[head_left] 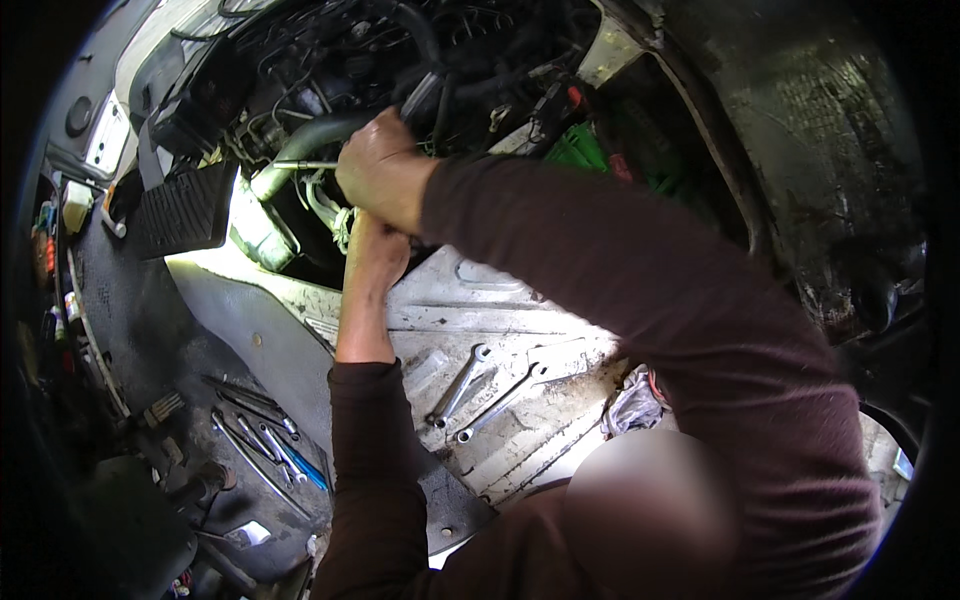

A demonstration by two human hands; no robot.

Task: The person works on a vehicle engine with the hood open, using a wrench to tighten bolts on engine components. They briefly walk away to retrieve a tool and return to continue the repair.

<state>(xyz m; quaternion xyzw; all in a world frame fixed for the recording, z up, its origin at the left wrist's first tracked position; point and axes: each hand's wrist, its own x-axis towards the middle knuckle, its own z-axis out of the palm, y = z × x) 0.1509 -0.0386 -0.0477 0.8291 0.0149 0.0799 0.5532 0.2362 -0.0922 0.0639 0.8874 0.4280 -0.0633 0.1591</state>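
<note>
Sleeves (640, 300) dark maroon. Hose (320, 130) black. Tub (578, 150) green. Wrenches (480, 385) silver on grey, rust-streaked floor (540, 310). Screwdriver handle (305, 468) blue.

Right hand (380, 170) grips black hose (320, 130); spanners (480, 385) below.

You wear a dark maroon long-sleeved top. Its left sleeve (375, 470) ends above your wrist. The right sleeve (640, 290) reaches your wrist, and both hands are bare.
</note>
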